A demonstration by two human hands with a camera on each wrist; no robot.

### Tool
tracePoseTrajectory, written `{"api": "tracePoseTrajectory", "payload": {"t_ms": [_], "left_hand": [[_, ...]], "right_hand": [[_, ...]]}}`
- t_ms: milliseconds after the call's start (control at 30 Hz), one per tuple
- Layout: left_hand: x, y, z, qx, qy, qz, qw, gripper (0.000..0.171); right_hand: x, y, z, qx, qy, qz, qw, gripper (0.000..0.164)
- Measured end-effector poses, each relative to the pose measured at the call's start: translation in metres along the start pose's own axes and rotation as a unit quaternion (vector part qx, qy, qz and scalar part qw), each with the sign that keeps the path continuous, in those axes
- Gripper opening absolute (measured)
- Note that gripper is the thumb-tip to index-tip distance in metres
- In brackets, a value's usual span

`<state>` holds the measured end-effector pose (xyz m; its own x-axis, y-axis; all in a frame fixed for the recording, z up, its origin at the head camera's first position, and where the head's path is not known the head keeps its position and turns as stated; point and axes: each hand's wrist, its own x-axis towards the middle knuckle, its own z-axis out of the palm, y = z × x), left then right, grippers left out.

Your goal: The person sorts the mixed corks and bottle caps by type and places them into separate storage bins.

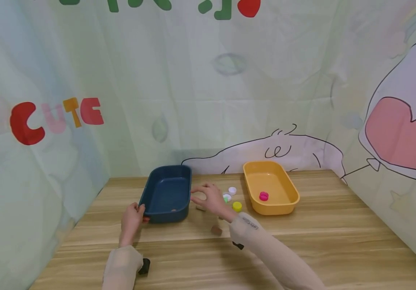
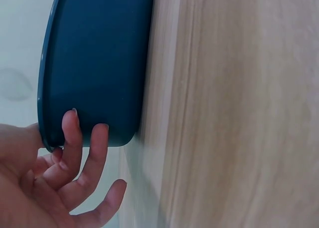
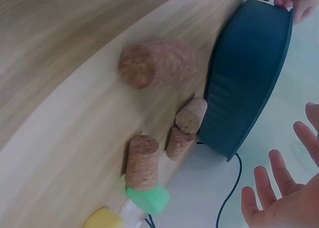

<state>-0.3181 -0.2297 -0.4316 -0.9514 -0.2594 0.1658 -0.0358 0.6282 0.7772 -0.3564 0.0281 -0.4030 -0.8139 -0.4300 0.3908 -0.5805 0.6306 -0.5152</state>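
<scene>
A dark blue bin [image 1: 167,216] stands on the table. At its near left corner my left hand [image 1: 131,220] grips the rim, fingertips [image 2: 101,130] against the outer wall in the left wrist view. My right hand [image 1: 213,200] hovers at the bin's right side with fingers spread and nothing between them. Below it, in the right wrist view, are several corks: one lying close by [image 3: 159,63], two together beside the bin [image 3: 192,115] and one next to a green cap [image 3: 149,200]. A small brownish piece [image 1: 173,210] shows inside the bin, partly hidden by its front wall.
To the right stands a yellow bin [image 1: 275,209] with a pink cap [image 1: 264,196] inside. Between the bins lie a yellow cap [image 1: 237,207] and white caps [image 1: 232,190]. A printed curtain [image 1: 208,100] hangs behind the table [image 1: 179,257].
</scene>
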Motion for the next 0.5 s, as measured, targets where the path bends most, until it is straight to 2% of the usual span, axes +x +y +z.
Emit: {"api": "tracePoseTrajectory", "payload": {"t_ms": [267,500], "left_hand": [[-0.001,0.001,-0.001,0.002,-0.003,0.000,1.0000,0.029],[0.000,0.002,-0.001,0.003,-0.003,-0.003,1.0000,0.029]], "right_hand": [[-0.008,0.009,-0.003,-0.018,0.002,0.014,1.000,0.026],[-0.012,0.021,-0.009,-0.006,0.007,0.019,1.000,0.024]]}}
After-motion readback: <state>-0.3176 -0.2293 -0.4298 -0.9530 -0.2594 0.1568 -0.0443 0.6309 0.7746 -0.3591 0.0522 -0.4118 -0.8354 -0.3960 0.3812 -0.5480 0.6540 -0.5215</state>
